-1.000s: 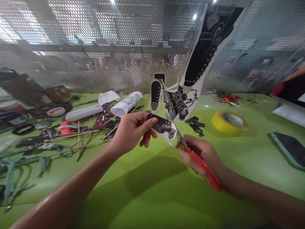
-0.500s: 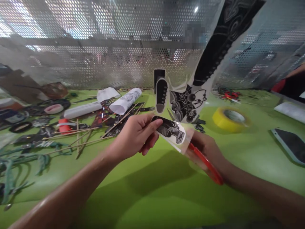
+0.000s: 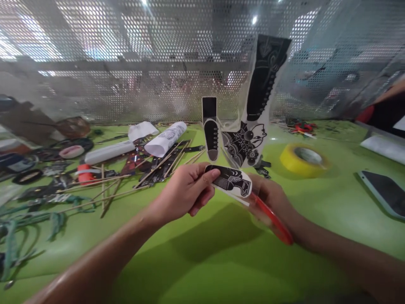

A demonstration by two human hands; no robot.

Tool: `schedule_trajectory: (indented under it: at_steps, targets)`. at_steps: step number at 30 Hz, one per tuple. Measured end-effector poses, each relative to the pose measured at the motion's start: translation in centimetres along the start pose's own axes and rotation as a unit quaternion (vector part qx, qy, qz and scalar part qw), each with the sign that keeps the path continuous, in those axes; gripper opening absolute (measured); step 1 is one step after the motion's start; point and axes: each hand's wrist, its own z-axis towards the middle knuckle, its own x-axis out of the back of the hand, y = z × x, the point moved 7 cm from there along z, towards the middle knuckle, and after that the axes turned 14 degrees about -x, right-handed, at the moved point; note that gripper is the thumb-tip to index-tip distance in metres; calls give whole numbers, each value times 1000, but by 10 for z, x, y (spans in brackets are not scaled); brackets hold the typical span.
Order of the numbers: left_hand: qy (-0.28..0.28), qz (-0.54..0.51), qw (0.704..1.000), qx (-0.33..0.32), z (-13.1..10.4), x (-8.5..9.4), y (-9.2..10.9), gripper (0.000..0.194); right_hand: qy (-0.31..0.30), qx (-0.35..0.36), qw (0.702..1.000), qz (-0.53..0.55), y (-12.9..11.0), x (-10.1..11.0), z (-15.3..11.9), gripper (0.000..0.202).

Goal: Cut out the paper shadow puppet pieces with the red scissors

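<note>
My left hand pinches a small cut-out with a black printed figure, thumb on top. Red-handled scissors are in my right hand, their handle loop along the palm; the blades are mostly hidden behind the cut-out's right end. Beyond my hands, a clear sheet printed with a long black shape and a patterned figure stands up from about the hands. Left of it is another black printed piece, also upright. Whether these join the held cut-out, I cannot tell.
The green table carries rolled papers, thin sticks and several dark pieces on the left. Yellow tape and a phone lie on the right. A perforated screen rises behind. A person's arm shows at far right.
The clear sheet's top has swung left and down, so it stands more upright and looks smaller. Both hands, with cut-out and scissors, appear slightly lower or shifted in view.
</note>
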Motion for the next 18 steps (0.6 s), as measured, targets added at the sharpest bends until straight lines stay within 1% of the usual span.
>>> schedule_trajectory:
  at_steps: [4,8,11,14,16,18]
  targets:
    - [-19,-12,1000,-4,0,-4,-4,37,-18,-22,999,30,-5,-7,-6,21]
    - [-33,-15,999,-3,1,-2,-8,39,-37,-52,998,21,-1,-8,-8,18]
    - [-46,-8,999,-8,3,3,-7,43,-37,-37,999,2,-1,-4,-4,22]
    - [-58,7,998,-34,7,9,-3,46,-17,-30,999,-13,2,-1,-1,14]
    - [-42,19,997,-61,10,16,-1,46,-12,-30,999,-20,6,0,-1,11]
    - [-3,29,996,-89,13,24,1,45,-21,-26,999,-18,12,-1,-1,9]
